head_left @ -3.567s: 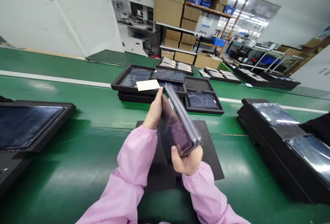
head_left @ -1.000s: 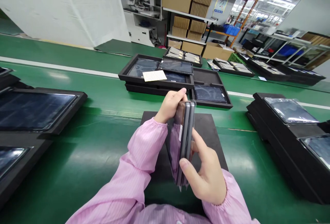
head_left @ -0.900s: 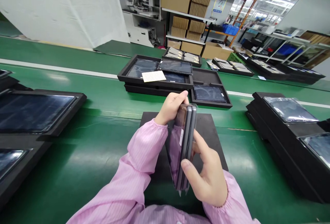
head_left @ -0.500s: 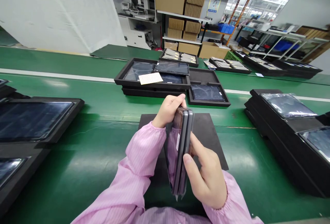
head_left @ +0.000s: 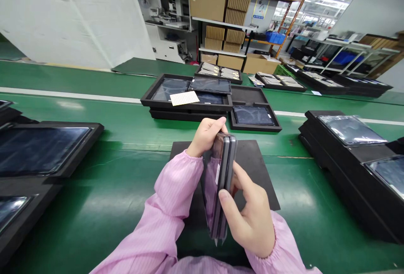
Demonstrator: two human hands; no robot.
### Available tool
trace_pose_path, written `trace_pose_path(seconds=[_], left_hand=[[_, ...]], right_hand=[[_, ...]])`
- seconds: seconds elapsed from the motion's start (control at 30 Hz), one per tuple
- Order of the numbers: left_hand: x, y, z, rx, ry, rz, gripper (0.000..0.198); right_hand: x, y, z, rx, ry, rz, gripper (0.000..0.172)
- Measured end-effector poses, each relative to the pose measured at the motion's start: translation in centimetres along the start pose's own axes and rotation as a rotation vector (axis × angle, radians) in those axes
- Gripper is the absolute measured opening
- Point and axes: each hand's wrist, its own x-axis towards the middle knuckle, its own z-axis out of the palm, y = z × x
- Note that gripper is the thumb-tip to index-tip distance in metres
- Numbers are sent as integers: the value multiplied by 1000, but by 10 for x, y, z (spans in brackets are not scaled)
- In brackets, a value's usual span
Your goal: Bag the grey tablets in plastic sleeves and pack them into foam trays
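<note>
Left hand (head_left: 206, 136) grips top edge of 2 film-wrapped panels (head_left: 221, 177), right hand (head_left: 254, 219) clasps lower edge. Panels upright, pressed together, above black mat (head_left: 255, 160) on table (head_left: 94, 206). Not yet laid down; nearby trays (head_left: 186, 107) hold more.

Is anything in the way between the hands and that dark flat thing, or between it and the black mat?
Nothing visible. The left hand grips the far end of the bagged tablet and the right hand its near end. It stands on edge above the black mat, nothing seen between.
</note>
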Motion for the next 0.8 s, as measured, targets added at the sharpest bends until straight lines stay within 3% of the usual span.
trace_pose_path(seconds=[0.2, 0.33, 0.4, 0.47, 0.5, 0.57, 0.67, 0.8], left_hand=[[3, -5, 5, -18, 37, -10, 70], [16, -25, -15, 35, 68, -49, 63], [20, -41, -36, 93, 74, -253, 59], [20, -57, -54, 95, -3, -595, 60], [18, -65, -59, 53, -63, -729, 63], [12, -76, -57, -47, -116, -853, 66], [11, -88, -36, -118, -22, -811, 66], [25, -93, -16, -166, 194, -655, 72]], right_hand=[[-1, -2, 8, -42, -4, 112, 55], [-3, -3, 8, -53, -44, 125, 53], [-2, -3, 6, -67, -42, 114, 52], [-1, -3, 5, -63, -35, 100, 51], [0, -3, 5, -57, -31, 97, 51], [2, -2, 5, -42, -12, 91, 50], [0, 1, 9, -27, 35, 116, 50], [-7, 5, 13, -90, 40, 176, 75]])
